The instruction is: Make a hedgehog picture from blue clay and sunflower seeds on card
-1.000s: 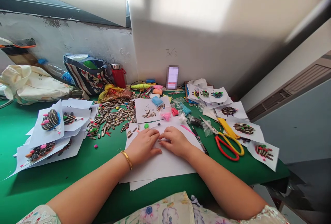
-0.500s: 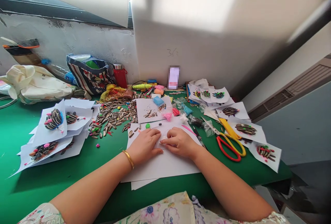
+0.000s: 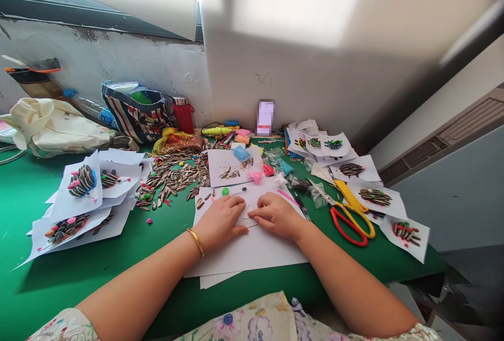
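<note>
white paper (image 3: 255, 252), faint lines (image 3: 252, 204) now more visible between left hand (image 3: 223, 219), thumb apart from fingers, and right hand (image 3: 279, 216), grip unclear

Head view: worn on the person, looking forward and down across the green tabletop (image 3: 165, 220).
Floral garment (image 3: 244, 322): nearest, bottom edge.
Left hand (image 3: 222, 217), right hand (image 3: 277, 216): mid-range, near centre.
Wall (image 3: 165, 63): farthest, beyond tabletop.

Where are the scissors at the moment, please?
In the head view, the scissors lie on the green table to the right, between the right hand and the white cards with seeds.
</note>
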`<state>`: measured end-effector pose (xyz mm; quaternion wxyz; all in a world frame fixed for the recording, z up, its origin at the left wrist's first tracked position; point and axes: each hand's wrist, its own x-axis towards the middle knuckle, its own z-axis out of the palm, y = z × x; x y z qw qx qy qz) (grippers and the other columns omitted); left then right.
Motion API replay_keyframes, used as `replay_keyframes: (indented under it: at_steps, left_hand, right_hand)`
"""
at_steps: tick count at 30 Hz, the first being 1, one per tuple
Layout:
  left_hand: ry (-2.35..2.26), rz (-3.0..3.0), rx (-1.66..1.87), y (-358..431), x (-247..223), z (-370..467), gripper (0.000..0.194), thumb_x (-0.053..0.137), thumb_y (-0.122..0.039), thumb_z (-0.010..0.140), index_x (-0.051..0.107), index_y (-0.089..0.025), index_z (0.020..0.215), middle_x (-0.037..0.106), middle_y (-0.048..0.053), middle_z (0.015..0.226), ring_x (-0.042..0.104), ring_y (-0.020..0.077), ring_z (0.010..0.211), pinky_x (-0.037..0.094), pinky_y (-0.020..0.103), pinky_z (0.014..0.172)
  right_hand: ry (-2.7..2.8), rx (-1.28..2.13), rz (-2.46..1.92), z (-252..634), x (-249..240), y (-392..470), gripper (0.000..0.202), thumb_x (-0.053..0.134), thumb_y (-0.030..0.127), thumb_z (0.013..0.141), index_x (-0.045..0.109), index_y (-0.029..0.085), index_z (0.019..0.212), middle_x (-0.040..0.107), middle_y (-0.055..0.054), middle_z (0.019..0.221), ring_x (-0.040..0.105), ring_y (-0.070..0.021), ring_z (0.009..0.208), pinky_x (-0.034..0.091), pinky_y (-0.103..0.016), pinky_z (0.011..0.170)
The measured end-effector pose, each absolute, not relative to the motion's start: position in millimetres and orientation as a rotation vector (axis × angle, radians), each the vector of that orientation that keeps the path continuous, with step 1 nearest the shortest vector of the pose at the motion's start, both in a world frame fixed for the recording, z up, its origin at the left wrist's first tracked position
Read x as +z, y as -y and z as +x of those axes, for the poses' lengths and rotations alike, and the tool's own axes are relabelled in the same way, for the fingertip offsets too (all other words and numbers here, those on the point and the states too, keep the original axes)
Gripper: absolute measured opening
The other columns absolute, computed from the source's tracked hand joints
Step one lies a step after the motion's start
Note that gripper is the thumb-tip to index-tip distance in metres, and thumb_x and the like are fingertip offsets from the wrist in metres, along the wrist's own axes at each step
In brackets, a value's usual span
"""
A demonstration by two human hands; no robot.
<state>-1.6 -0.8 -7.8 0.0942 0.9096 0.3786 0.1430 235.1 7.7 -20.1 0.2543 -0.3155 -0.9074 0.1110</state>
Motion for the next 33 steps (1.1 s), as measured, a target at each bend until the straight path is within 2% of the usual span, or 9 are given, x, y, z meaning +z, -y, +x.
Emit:
replay_keyframes:
  at_steps: [10, 19, 24, 28, 33]
  left_hand:
    - [-1.128, 2.684, 0.442, 1, -9, -1, 0.056, 0.076, -0.047, 0.078, 0.059, -0.019, 0.125, 0.061, 0.012, 0.128, 0.054, 0.0327, 0.118, 0.045, 0.048, 0.101]
    - [-1.140, 2.715, 0.404, 3, -6, 0, 0.056, 0.074, -0.046, 0.081, 0.059, -0.018, 0.126, 0.060, 0.012, 0.129, 0.053, 0.0322, 0.118, 0.044, 0.048, 0.105]
    - [-1.172, 2.721, 0.409, 4, -7, 0, 0.055, 0.071, -0.048, 0.082, 0.059, -0.017, 0.126, 0.058, 0.013, 0.132, 0.050, 0.0335, 0.124, 0.041, 0.049, 0.108]
    - [-1.183, 2.721, 0.409, 5, -8, -1, 0.056, 0.070, -0.049, 0.083, 0.058, -0.017, 0.128, 0.058, 0.013, 0.132, 0.049, 0.0339, 0.125, 0.040, 0.049, 0.109]
    - [-1.148, 2.723, 0.430, 7, -3, -1, 0.053, 0.070, -0.043, 0.085, 0.056, -0.026, 0.133, 0.058, 0.010, 0.131, 0.051, 0.0318, 0.121, 0.043, 0.049, 0.103]
  right_hand:
    - [2.395, 0.351, -0.952, 237, -24, -10, 0.021, 0.060, 0.023, 0.093, 0.077, 0.026, 0.105, 0.063, -0.006, 0.089, 0.057, -0.0191, 0.086, 0.047, -0.034, 0.077]
    - [2.284, 0.370, -1.063, 240, -21, -14, 0.026, 0.056, 0.019, 0.094, 0.072, 0.022, 0.114, 0.065, -0.006, 0.091, 0.060, -0.0194, 0.088, 0.050, -0.033, 0.080]
    - [2.109, 0.283, -1.229, 253, -21, -23, 0.023, 0.052, 0.019, 0.095, 0.072, 0.022, 0.104, 0.067, -0.006, 0.089, 0.062, -0.0203, 0.088, 0.050, -0.034, 0.082]
    - [2.098, 0.213, -1.302, 261, -22, -26, 0.020, 0.053, 0.020, 0.094, 0.073, 0.021, 0.098, 0.069, -0.007, 0.094, 0.063, -0.0230, 0.097, 0.049, -0.035, 0.087]
    - [2.152, 0.214, -1.330, 259, -24, -26, 0.019, 0.054, 0.017, 0.093, 0.072, 0.021, 0.096, 0.069, -0.006, 0.089, 0.064, -0.0215, 0.093, 0.049, -0.034, 0.088]
